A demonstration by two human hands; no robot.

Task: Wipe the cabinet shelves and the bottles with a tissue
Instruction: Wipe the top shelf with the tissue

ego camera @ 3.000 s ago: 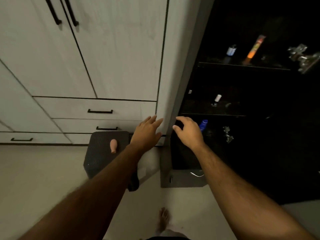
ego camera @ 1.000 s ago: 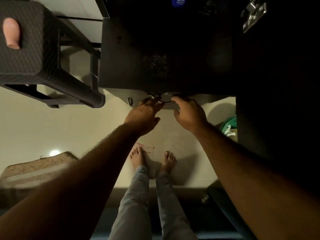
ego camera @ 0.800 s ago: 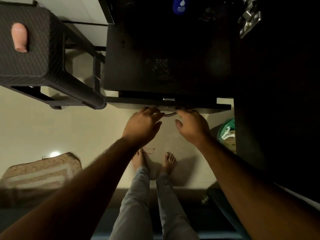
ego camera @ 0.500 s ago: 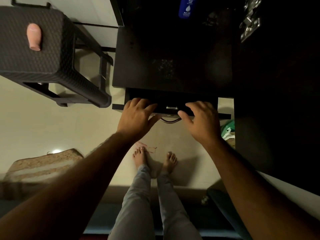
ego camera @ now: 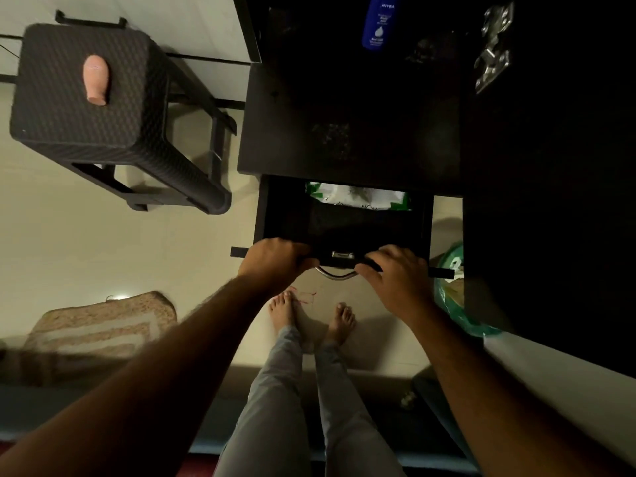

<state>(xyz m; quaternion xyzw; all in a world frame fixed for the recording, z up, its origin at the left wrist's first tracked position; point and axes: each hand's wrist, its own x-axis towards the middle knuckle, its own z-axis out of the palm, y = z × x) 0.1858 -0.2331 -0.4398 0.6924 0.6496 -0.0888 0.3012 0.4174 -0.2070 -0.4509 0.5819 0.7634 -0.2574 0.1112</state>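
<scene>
A white-and-green tissue pack [ego camera: 358, 198] is lying at the back of the open drawer [ego camera: 275, 215], partly tucked under the dark cabinet shelf [ego camera: 344, 132] above it. Higher up, a blue bottle [ego camera: 378, 22] is standing on that shelf, deep in shadow.

The person is gripping the drawer's front edge with both hands. The left hand [ego camera: 275, 259] is curling over the rim to the left of the metal handle [ego camera: 335, 273], and the right hand [ego camera: 395, 273] is clasping it to the right; neither is holding the handle itself, and neither is holding a tissue yet.

The likely trouble is overpull. With both hands hauling on the front, the drawer could be coming out too far and tipping or dropping toward the bare feet [ego camera: 309, 318] directly below it. An uneven pull may also be skewing it so that it jams. The cabinet is so dark that reaching for the pack means groping, and the pack could be getting pushed further back out of reach. The metal hinge [ego camera: 492, 46] jutting near the bottle may be snagging a hand once wiping begins, and the bottle looks easy to knock over. Off to the left, a dark stool [ego camera: 86, 98] with a small pink bottle [ego camera: 96, 79] lying on it is well clear.
</scene>
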